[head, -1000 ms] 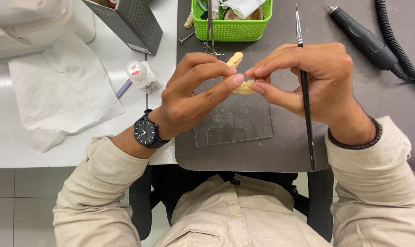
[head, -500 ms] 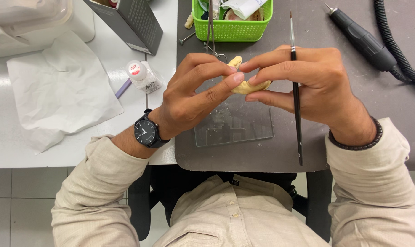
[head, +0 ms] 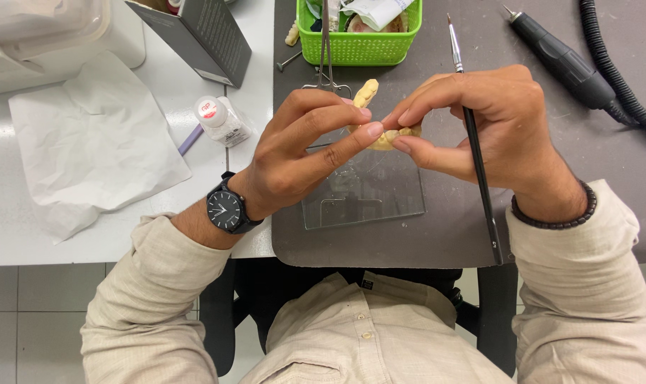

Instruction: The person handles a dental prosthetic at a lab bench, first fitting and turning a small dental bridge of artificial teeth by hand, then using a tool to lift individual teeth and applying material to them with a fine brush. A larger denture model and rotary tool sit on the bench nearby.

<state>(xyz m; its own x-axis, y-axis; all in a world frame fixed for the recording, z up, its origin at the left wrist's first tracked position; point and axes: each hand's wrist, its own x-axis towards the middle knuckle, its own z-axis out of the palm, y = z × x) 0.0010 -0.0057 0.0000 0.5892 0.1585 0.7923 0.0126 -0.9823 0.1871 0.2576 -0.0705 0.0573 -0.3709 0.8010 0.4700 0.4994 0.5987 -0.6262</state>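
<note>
Both my hands meet over a clear glass slab on a dark grey mat. My left hand and my right hand pinch a small yellowish dental plaster model between their fingertips. A thin black-handled brush is also gripped in my right hand, its tip pointing away from me. A second yellowish model piece lies just beyond my left fingers. My left wrist carries a black watch; a dark bead bracelet circles the right.
A green mesh basket with metal forceps stands at the mat's far edge. A black rotary handpiece and hose lie far right. On the white table to the left: a small white bottle, crumpled white paper, a dark box.
The brush in my right hand has swung slightly, its tip moving left. Both hands stay pinched on the plaster model over the glass slab.
</note>
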